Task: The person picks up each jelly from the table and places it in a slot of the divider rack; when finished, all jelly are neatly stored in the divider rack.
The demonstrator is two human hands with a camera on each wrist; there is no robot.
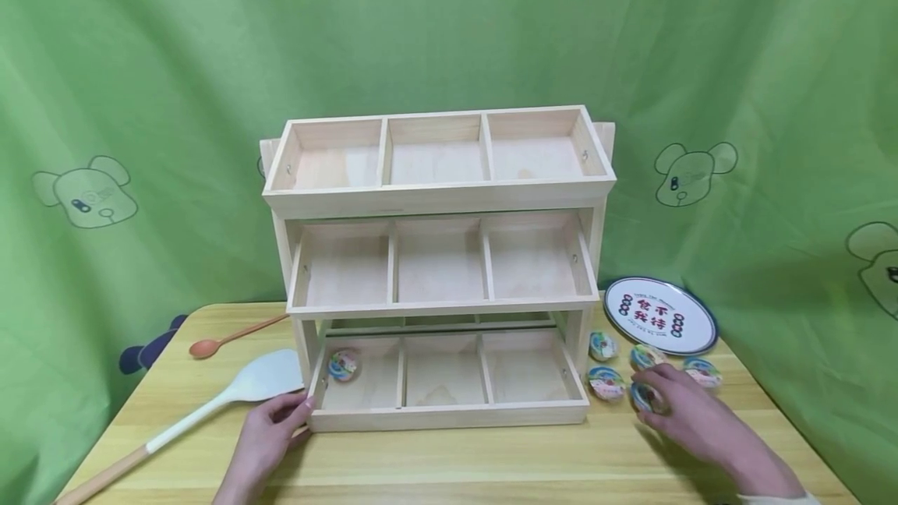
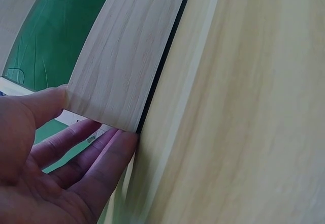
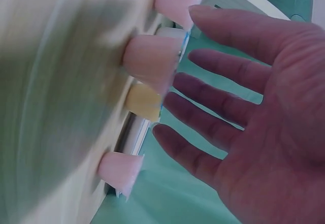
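A three-tier wooden rack stands mid-table, each tier split into three compartments. My left hand holds the left front corner of its lowest tray, thumb at the top of the front board and fingers at the lower end. One jelly cup lies in that tray's left compartment. At the right, my right hand reaches over a jelly cup, partly covering it. In the right wrist view its fingers are spread and fairly straight, with fingertips close to the lid of a pink jelly cup.
More jelly cups stand around the right hand. Behind them an oval plate with printed characters leans at the green curtain. Left of the rack lie a white spatula and an orange spoon.
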